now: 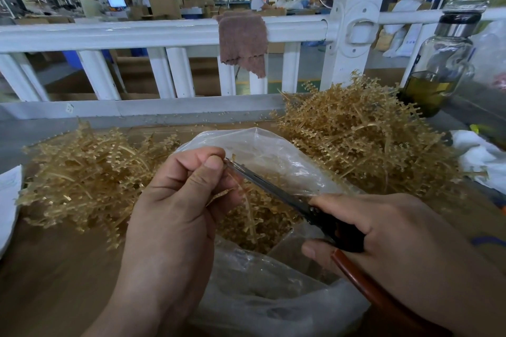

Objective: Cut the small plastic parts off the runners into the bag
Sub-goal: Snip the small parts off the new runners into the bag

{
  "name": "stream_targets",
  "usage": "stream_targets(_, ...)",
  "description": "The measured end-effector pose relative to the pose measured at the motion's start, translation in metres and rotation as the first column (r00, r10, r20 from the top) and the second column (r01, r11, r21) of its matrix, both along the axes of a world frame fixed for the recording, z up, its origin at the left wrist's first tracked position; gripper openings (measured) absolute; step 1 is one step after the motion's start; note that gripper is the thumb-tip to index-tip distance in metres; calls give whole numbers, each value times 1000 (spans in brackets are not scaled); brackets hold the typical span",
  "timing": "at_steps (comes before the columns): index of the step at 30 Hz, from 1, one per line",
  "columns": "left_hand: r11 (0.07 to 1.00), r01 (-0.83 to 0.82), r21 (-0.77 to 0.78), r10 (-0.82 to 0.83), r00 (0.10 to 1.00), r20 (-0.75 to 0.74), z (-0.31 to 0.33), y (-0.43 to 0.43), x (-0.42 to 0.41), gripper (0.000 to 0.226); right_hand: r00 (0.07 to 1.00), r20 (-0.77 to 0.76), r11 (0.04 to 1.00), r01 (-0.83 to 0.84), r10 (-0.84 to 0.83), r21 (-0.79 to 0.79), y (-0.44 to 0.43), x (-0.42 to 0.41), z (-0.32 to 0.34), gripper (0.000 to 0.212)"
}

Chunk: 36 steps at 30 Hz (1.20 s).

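- Where the clear plastic bag (287,150) gapes open at the middle of the brown table (54,268), the cutting is held right over its mouth.
- One left hand (175,200): fingers curled, thumb and forefinger pinching an amber runner (247,205) near its top. The strand hangs curving down into the bag's mouth.
- One right hand (397,230): wrapped round the handles of the scissors (273,189) (one handle black, the other reddish-brown), a finger over the top near the pivot, thumb beneath.
- Scissor blades: nearly together, pointing up and left, tips just beside the left thumb at the runner's upper end.
- Bag contents: a heap of amber pieces (241,230), seen through the opening. They are too small to tell cut parts from offcuts.
- One left pile (82,178): tangled amber runners on the table, just beside the left hand.
- One right pile (369,139): larger and higher, behind the bag's right side, with small stubs lining the strands.
- Loose bits (219,116): scattered on the grey ledge beyond the table.
- One white railing (137,33) behind the ledge, with a brown cloth (242,41) draped over its top rail.
- One glass bottle (443,63), far right: dark cap, yellow-green liquid in its lower part.
- Background: workshop with cardboard boxes (164,4) and several persons, well apart.
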<state>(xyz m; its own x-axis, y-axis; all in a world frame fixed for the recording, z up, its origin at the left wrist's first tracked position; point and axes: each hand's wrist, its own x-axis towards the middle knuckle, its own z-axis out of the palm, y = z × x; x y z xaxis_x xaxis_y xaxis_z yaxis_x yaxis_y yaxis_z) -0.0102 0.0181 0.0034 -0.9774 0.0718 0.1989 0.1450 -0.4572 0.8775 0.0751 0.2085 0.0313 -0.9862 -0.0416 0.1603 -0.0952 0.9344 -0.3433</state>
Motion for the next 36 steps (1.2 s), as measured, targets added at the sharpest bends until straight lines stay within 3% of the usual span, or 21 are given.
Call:
stream_targets(10, 1000, -8, -18, 8, 1000, -9, 0, 1, 0, 10, 999, -32, 999, -23, 22, -36, 2, 0, 1, 66)
stream_targets(14, 1000, -6, -24, 6, 1000, -4, -2, 0, -1, 10, 999, -42, 999, -30, 28, -28, 2, 0, 1, 56)
stream_targets(31, 1000, -9, -6, 9, 1000, -11, -4, 0, 0, 9, 999, -22, 999, -34, 33, -41, 1, 2, 2, 48)
stream_targets(36, 999, 36, 33, -36, 999, 15, -4, -3, -3, 14, 998, 48, 994, -33, 38, -100, 3, -1, 1, 58)
